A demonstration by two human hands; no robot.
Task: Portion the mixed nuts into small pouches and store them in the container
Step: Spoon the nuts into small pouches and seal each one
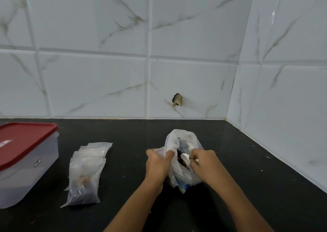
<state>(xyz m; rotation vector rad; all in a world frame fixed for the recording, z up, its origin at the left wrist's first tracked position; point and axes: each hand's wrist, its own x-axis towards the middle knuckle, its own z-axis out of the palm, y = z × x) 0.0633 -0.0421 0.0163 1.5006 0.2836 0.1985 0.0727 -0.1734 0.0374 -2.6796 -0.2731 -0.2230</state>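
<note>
A white plastic bag of mixed nuts stands open on the black counter. My left hand grips the bag's left rim, its fingers curled over the edge. My right hand pinches the handle of a small white spoon whose bowl sits inside the bag among dark nuts. To the left lies a stack of small clear pouches; the front pouch holds some nuts. A clear container with a red lid stands at the far left, lid on.
White marble-patterned tiles form the wall behind the counter and on the right. A small dark chipped hole marks the back wall. Bare black counter stretches between the pouches and the bag.
</note>
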